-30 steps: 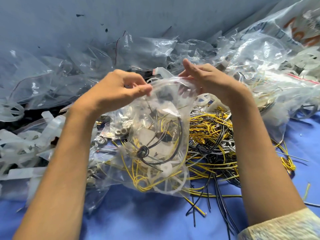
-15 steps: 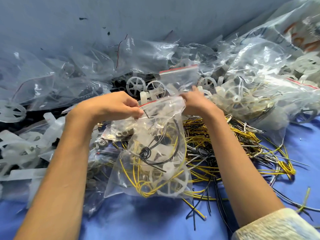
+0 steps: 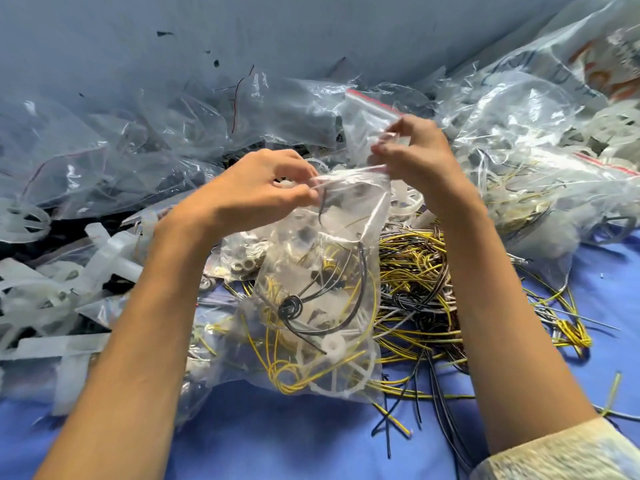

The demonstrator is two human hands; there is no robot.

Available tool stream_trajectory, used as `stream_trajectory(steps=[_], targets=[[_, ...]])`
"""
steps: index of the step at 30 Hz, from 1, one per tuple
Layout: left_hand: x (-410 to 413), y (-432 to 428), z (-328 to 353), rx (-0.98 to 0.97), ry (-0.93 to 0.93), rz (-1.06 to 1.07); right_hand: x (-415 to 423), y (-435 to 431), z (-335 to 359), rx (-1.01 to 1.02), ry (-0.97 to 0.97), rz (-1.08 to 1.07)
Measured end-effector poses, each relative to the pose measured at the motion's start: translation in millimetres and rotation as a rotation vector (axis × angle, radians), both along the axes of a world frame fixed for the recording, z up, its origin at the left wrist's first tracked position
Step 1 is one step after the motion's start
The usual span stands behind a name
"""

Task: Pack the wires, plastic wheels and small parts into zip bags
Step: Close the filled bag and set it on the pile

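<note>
Both forearms reach up from the bottom of the frame to the centre. The left hand pinches the left end of the zip bag's top edge; the right hand, raised slightly higher, pinches the right end. Inside the bag, a white wheel and yellow wires hang above the blue cloth.

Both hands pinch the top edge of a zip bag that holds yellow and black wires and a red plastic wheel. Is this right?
No. The head view shows the plastic wheel is white, not red. The left hand and right hand do pinch the top edge of the zip bag.
</note>
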State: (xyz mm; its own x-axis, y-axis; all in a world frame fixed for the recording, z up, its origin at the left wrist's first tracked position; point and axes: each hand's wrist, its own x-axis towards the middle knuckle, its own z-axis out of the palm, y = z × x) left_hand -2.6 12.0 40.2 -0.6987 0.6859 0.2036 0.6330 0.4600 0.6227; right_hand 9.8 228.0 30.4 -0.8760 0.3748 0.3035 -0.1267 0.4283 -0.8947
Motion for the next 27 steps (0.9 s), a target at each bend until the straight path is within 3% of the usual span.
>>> stream_trajectory(steps=[4, 8, 13, 19, 27], targets=[[2.7, 1.2, 1.7, 0.13, -0.009, -0.036, 11.7, -8.5, 17.8, -0.351, 0.128, 0.325], [5.8, 1.2, 5.9, 0.212, -0.09, -0.041, 19.4, -13.2, 24.2, -0.348, 0.074, 0.573], [8.6, -0.2, 8.1, 0.081, -0.095, -0.056, 23.3, -21.3, 23.5, -0.056, 0.029, 0.535], [5.2, -2.4, 6.6, 0.031, -0.026, -0.009, 26.4, -17.6, 28.7, -0.196, 0.171, 0.573], [7.3, -2.4, 6.9, 0.223, -0.006, -0.035, 31.0, -24.5, 34.3, -0.148, 0.05, 0.512]])
